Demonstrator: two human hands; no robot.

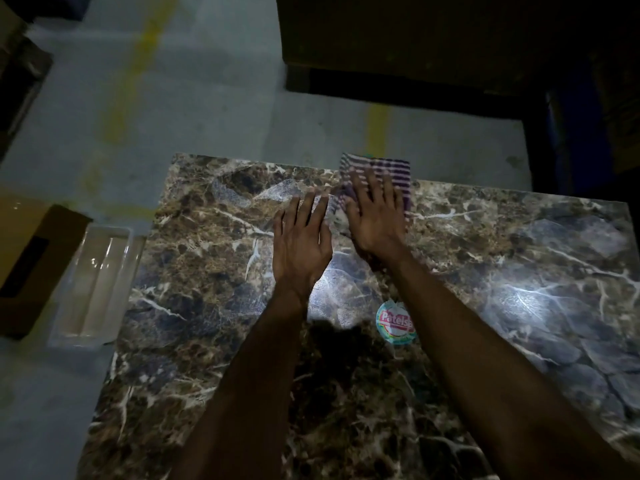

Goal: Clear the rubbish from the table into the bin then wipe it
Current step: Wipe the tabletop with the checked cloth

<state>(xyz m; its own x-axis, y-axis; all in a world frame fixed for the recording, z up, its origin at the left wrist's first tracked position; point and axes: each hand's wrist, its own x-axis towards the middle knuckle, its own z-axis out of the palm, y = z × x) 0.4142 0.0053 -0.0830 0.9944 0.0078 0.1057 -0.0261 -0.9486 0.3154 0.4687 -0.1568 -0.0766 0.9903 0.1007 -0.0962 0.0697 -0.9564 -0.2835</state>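
Observation:
A purple and white striped cloth (388, 169) lies at the far edge of the brown marble table (194, 306). My right hand (375, 216) presses flat on the cloth with straight, spread fingers; the cloth's near part is hidden under the palm. My left hand (301, 240) rests flat on the bare tabletop just left of it, fingers straight and slightly spread, holding nothing. Both forearms reach in from the bottom of the view. The picture is dim and slightly blurred around the cloth.
A round pink and turquoise sticker (394, 322) sits on the tabletop between my forearms. On the grey floor to the left stand a clear plastic bin (93, 282) and a brown cardboard box (31, 251). Dark furniture (450, 46) stands beyond the table.

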